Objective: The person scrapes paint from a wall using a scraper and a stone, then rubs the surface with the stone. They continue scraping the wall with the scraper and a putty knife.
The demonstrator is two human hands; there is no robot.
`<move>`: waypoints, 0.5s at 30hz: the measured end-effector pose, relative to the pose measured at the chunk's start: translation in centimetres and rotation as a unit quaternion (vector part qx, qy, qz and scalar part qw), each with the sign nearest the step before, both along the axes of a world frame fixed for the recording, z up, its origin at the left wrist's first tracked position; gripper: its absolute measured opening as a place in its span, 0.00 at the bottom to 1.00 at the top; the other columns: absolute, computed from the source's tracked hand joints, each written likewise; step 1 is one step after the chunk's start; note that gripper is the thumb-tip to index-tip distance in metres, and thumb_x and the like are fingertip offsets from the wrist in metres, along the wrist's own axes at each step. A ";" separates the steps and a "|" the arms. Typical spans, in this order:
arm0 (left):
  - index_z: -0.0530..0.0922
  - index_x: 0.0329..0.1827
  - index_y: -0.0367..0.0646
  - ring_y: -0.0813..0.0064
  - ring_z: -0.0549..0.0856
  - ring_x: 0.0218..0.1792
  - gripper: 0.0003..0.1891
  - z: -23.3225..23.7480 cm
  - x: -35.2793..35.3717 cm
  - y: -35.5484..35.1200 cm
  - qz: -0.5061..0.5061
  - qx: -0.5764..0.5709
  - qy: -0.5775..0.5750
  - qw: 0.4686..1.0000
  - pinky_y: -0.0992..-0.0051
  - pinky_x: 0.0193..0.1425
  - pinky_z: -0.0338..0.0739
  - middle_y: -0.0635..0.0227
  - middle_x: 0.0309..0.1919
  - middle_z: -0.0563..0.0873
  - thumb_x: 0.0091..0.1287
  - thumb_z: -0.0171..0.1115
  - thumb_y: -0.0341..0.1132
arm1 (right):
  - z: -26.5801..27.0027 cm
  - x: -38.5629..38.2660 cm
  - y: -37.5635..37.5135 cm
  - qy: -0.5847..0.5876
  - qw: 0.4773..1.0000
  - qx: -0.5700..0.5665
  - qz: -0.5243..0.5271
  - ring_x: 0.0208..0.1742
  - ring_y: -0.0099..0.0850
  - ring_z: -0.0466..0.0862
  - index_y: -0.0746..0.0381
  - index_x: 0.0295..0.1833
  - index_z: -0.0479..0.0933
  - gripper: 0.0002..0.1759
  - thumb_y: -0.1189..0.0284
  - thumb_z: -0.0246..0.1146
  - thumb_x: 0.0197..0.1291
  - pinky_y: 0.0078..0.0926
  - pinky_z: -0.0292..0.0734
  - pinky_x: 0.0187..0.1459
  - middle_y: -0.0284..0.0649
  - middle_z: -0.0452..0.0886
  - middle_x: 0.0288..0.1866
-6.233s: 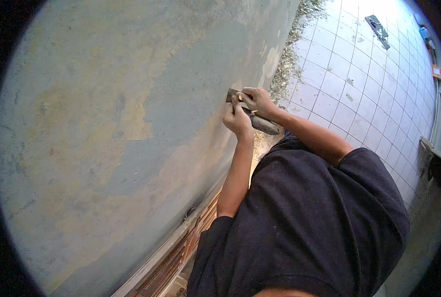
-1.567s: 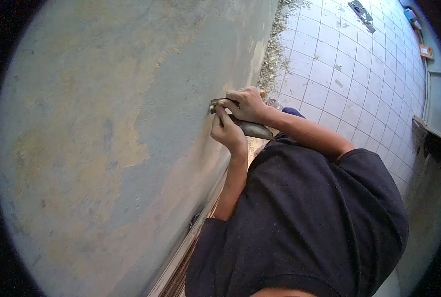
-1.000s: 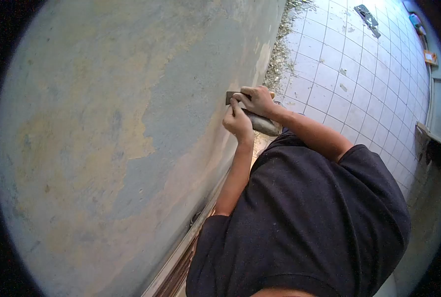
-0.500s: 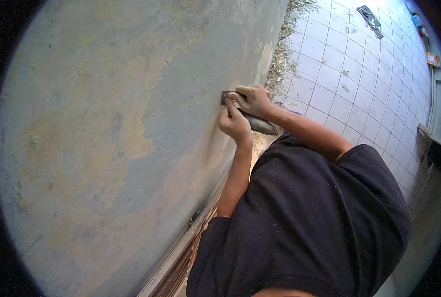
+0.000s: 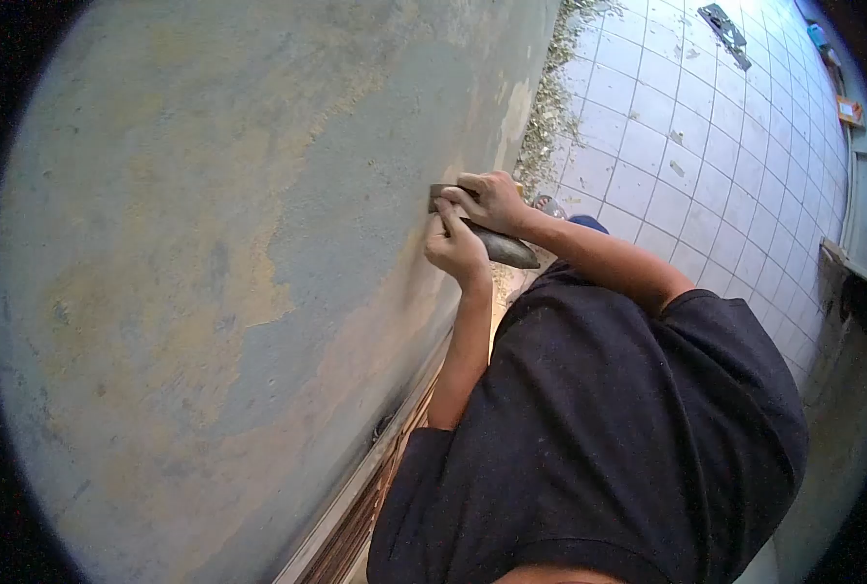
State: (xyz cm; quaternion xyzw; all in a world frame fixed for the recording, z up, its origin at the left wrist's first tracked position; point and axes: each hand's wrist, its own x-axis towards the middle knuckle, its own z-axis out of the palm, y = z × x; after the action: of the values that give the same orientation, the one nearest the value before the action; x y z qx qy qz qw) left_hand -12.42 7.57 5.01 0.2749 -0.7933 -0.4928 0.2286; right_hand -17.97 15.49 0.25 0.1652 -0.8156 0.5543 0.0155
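A patchy blue-grey and yellow wall (image 5: 346,195) fills the left of the view, beside a tiled floor (image 5: 711,136) strewn along its foot with pale flakes (image 5: 547,127). Close together before the wall, the right hand (image 5: 497,202) and left hand (image 5: 460,255) both clamp a flat-bladed tool (image 5: 436,198), the left one nearer the dark, rounded handle-like part (image 5: 507,250). Its long axis slants from the blade, beyond the fingers on the wall side, back toward the torso; blade-to-wall contact is unclear.

We look down from one head camera, close above the shirt (image 5: 589,409), towards the hands (image 5: 457,251) near twelve o'clock, wall (image 5: 161,292) at nine, tiled floor (image 5: 691,131) at two.
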 end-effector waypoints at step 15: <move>0.87 0.37 0.30 0.78 0.79 0.23 0.19 -1.9 -1.0 0.8 0.008 -0.018 -0.024 1.000 0.67 0.29 0.72 0.60 0.22 0.88 0.77 0.60 0.40 | -0.5 -0.4 0.6 -0.056 0.998 0.013 -0.036 0.22 0.55 0.79 0.64 0.28 0.80 0.23 0.56 0.66 0.65 0.46 0.73 0.27 0.55 0.76 0.20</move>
State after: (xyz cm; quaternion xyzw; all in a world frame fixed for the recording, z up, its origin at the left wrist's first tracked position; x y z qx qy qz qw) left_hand -13.42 8.34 3.10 0.2890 -0.8052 -0.4694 0.2185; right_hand -18.35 16.05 -0.26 0.1052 -0.8279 0.5507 -0.0122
